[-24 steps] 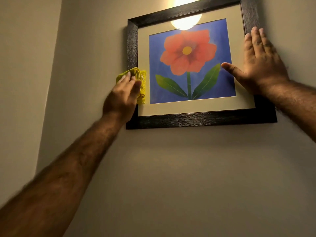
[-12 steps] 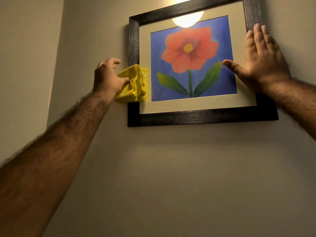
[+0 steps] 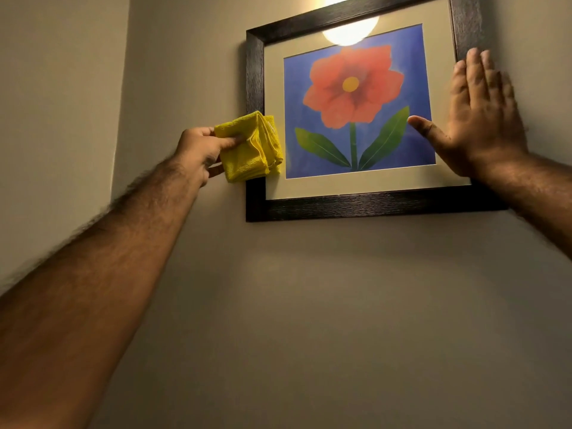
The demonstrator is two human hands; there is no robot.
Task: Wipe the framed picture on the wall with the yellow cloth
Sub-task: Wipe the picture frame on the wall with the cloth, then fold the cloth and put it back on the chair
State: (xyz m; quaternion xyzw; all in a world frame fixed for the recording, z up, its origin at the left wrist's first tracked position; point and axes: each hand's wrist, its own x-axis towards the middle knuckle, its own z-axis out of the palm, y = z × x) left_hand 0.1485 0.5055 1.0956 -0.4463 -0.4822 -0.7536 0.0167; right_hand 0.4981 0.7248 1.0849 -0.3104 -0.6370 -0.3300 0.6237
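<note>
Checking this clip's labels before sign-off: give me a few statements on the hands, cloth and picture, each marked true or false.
1. The left hand holds the folded yellow cloth. True.
2. The cloth lies over the picture's right edge. False: it is at the left edge of the frame.
3. The right hand is spread flat on the picture's right side. True.
4. The picture shows a yellow flower on a green background. False: a red flower on blue.
5. A bright light is reflected near the top of the picture. True.
</note>
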